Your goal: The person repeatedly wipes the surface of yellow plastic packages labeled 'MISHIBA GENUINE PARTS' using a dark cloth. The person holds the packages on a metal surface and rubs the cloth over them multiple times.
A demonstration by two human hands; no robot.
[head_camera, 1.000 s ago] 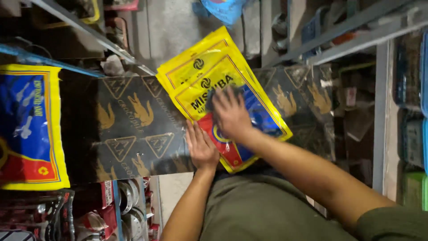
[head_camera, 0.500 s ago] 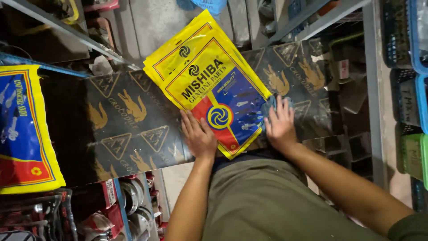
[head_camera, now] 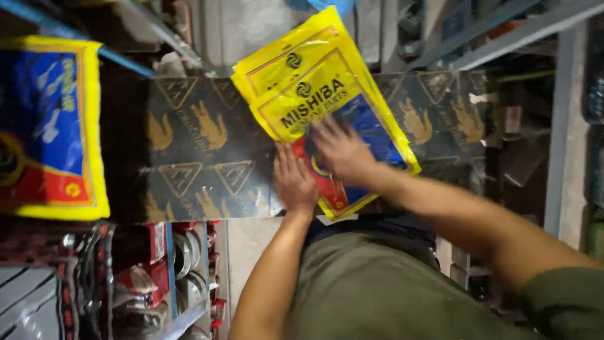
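Already both yellow plastic packets point(head_camera: 314, 94) lie stacked on the dark board desk point(head_camera: 189, 151), the upper one slightly offset from the lower, their long edges running at a slant to the desk's edge. The person's left hand point(head_camera: 293, 179) rests flat, fingers together, grip released, pressing the near red corner of the top packet and partly the desk beside it. The right hand point(head_camera: 343, 150) lies spread over the packet's blue middle, also open and grasping nothing; it is motion-blurred, so whether it presses or just skims the surface cannot be told. Judged from this, the packets are laid down and being flattened or squared up; aligning them seems the part left undone.

To the left, well apart, a larger blue and yellow packet point(head_camera: 47, 126) hangs or lies at the desk's end. Below the desk on the left, a rack of small packaged metal parts point(head_camera: 170, 264) crowds the aisle. Grey metal shelf rails point(head_camera: 522, 31) run behind, to the right. Nothing lies between the hands and the packets.
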